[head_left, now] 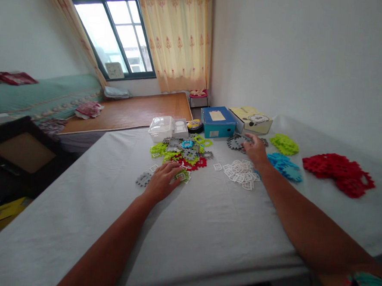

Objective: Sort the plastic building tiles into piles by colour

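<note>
My left hand (163, 179) rests with fingers stretched out on the near edge of a mixed pile of toothed plastic building pieces (190, 153) in grey, lime, red and blue. A lime piece (181, 175) and small white square frames lie by its fingertips; a grey piece (143, 179) is to its left. Farther right, my right hand (254, 147) is over a pile of grey toothed pieces (236, 141), fingers apart and touching or just above them. Close by are a heap of white square frames (241, 171) and a blue pile (284, 167).
Lime pieces (284, 144) and a red pile (339, 173) lie at the right. Along the back stand a clear plastic box (160, 128), a round tin (195, 125), a blue box (218, 121) and a yellow box (252, 119). A wall borders the table's (205, 230) right side.
</note>
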`<state>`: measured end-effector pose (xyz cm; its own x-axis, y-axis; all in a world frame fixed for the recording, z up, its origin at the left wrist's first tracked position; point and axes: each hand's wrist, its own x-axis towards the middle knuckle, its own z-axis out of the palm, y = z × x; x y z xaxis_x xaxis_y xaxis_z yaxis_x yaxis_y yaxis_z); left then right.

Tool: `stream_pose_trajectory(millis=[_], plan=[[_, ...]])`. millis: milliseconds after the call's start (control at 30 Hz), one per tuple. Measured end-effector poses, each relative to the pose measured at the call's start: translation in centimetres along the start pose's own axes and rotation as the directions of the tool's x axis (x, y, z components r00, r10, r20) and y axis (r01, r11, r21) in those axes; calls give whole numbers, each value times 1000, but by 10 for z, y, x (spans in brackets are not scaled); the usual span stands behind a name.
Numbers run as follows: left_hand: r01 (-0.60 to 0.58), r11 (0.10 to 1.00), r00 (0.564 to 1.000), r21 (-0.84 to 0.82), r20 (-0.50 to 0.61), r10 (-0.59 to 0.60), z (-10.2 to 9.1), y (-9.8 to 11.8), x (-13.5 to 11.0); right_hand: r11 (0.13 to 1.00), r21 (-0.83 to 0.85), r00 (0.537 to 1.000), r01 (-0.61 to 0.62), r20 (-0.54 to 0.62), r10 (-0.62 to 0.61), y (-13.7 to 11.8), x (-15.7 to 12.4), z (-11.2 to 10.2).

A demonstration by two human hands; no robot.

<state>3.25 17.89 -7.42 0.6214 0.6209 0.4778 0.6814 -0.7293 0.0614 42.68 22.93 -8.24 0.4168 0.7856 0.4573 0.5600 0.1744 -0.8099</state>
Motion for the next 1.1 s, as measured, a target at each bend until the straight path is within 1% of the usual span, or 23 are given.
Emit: stream_pose_trajectory(millis=[67,100,167,233,333,367,400,467,500,533,567,667,733,767,800,867,933,967,1033,1100], plan=[[12,1000,998,-10,68,-12,2,2,-1,998,1,994,62,93,-62,-19,-17,7],[21,1000,995,-17,96,-20,3,3,-1,994,14,983,108,146,-109,-29,-26,10],[39,999,992,-31,123,-35,4,5,-1,977,28,947,210,242,-210,-47,-42,17],[41,998,993,-43,108,-36,3,5,-1,964,43,908,261,328,-261,-62,-56,22],[-3,998,999,-68,36,5,-1,8,1,965,72,853,252,454,-257,-80,-74,30],[-28,996,1000,-84,11,29,-3,10,2,965,101,821,242,509,-259,-85,-81,32],[-55,993,998,-102,-12,54,-4,13,3,963,141,778,231,567,-270,-90,-87,34],[-120,983,992,-136,-51,114,-7,21,4,950,233,673,209,671,-313,-100,-101,40],[-155,977,987,-146,-66,146,-8,25,5,942,272,629,195,702,-333,-104,-107,42],[-187,971,981,-149,-77,178,-8,29,6,936,301,604,180,718,-347,-108,-112,45],[-215,966,975,-144,-84,204,-8,32,6,933,321,596,165,721,-354,-111,-117,47],[-248,963,968,-110,-78,240,-6,37,5,932,338,607,133,715,-346,-113,-121,51],[-236,968,971,-89,-52,232,-5,36,4,938,303,624,171,703,-341,-110,-116,50],[-228,970,973,-81,-40,226,-4,34,4,942,270,646,202,686,-335,-106,-110,48],[-221,973,975,-73,-31,219,-4,33,4,947,228,683,225,657,-320,-101,-104,45],[-209,976,978,-57,-32,207,-3,28,3,965,143,780,221,568,-263,-87,-86,39],[-204,978,979,-46,-38,202,-2,24,3,985,85,874,153,453,-175,-69,-65,30],[-203,978,979,-42,-38,201,-2,22,3,991,65,911,114,391,-130,-59,-54,24],[-207,977,978,-40,-32,206,-2,21,3,997,23,961,70,267,-73,-39,-31,11],[-215,976,977,-46,-20,214,-2,20,3,996,-54,991,65,117,-58,-20,-11,-5]])
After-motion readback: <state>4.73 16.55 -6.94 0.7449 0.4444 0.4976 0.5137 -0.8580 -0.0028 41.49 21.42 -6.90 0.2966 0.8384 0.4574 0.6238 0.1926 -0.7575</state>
